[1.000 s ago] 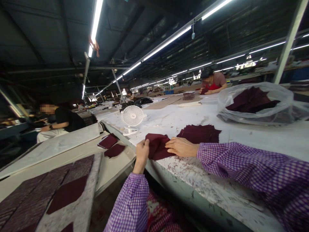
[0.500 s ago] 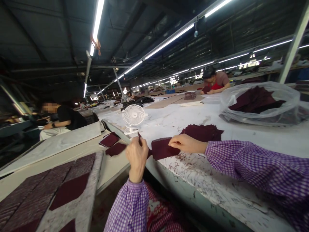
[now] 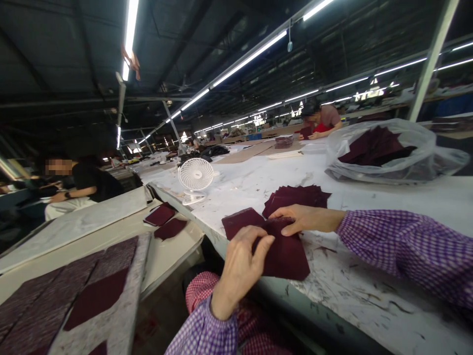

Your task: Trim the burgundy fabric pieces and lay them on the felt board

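Note:
A dark maroon fabric piece (image 3: 286,259) hangs over the front edge of the white table, between both hands. My right hand (image 3: 308,218) pinches its upper edge with thumb and fingers. My left hand (image 3: 242,261) is closed at the left side of the same piece, thumb and fingertips close together on the cloth. Partly hidden behind my left hand, a flat maroon stack (image 3: 242,220) lies at the table edge. Just beyond my right hand sits a fanned pile of maroon pieces (image 3: 301,196).
A small white fan (image 3: 195,174) stands at the table's left edge. Farther right lies a clear plastic bag (image 3: 340,167) of maroon pieces. On the lower left table are maroon pieces (image 3: 162,214) and a board (image 3: 135,276) with fabric panels. Two people work farther off.
My left hand has moved right and down to the cloth. My right hand has shifted right, and a maroon piece now spreads between both hands. The view has turned slightly right.

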Tool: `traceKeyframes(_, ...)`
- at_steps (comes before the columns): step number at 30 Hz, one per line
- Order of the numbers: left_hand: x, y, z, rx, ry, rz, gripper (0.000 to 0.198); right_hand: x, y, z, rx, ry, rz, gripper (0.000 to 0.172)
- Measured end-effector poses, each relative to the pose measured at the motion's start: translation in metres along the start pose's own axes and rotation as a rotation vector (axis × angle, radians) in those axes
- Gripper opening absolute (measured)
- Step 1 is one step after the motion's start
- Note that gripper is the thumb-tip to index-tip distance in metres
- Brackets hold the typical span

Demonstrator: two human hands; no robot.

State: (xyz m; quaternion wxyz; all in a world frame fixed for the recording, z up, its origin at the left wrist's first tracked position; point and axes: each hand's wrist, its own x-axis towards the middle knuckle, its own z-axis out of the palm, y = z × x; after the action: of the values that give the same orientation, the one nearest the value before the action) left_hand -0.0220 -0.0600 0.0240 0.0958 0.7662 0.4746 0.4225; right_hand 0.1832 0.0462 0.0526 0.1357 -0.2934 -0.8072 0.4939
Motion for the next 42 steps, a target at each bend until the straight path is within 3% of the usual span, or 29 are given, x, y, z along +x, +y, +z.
traceKeyframes(3,0.011,-0.016,-0.010,-0.086,0.109,-0.176,0.039,-0.003,-0.005,-0.003,0.258,-0.181,-0.051,0.061)
traceKeyframes(5,0.017,-0.024,-0.010,-0.160,0.113,-0.259,0.045,-0.003,-0.006,-0.003,0.280,-0.242,-0.042,0.062)
traceKeyframes(9,0.028,-0.024,-0.001,-0.310,0.044,-0.312,0.049,-0.001,-0.002,0.000,0.206,-0.254,-0.002,0.060)
traceKeyframes(14,0.037,-0.013,-0.002,-0.740,-0.075,-0.493,0.058,-0.009,-0.016,-0.006,0.428,-0.244,-0.092,0.073)
traceKeyframes(17,0.038,-0.015,-0.005,-0.889,-0.155,-0.593,0.062,-0.009,-0.019,-0.007,0.309,-0.281,-0.054,0.069)
traceKeyframes(20,0.038,-0.023,-0.002,-0.720,-0.207,-0.543,0.060,-0.001,-0.008,-0.004,-0.001,-0.255,0.001,0.058)
traceKeyframes(24,0.040,-0.027,0.013,-0.328,-0.267,-0.330,0.034,0.009,0.004,0.001,-0.344,-0.128,-0.058,0.051)
traceKeyframes(27,0.041,-0.024,0.028,-0.075,-0.197,-0.263,0.020,0.007,0.002,-0.004,-0.536,-0.045,-0.099,0.047)
traceKeyframes(30,0.039,-0.023,0.039,0.120,-0.128,-0.175,0.016,0.001,0.001,-0.016,-0.598,0.002,-0.036,0.039)
traceKeyframes(34,0.034,-0.026,0.045,0.191,-0.120,-0.102,0.016,-0.006,0.003,-0.029,-0.535,0.066,-0.009,0.028)
traceKeyframes(42,0.033,-0.026,0.044,0.190,-0.115,-0.084,0.017,0.003,0.016,-0.023,-0.761,0.076,-0.167,0.018)
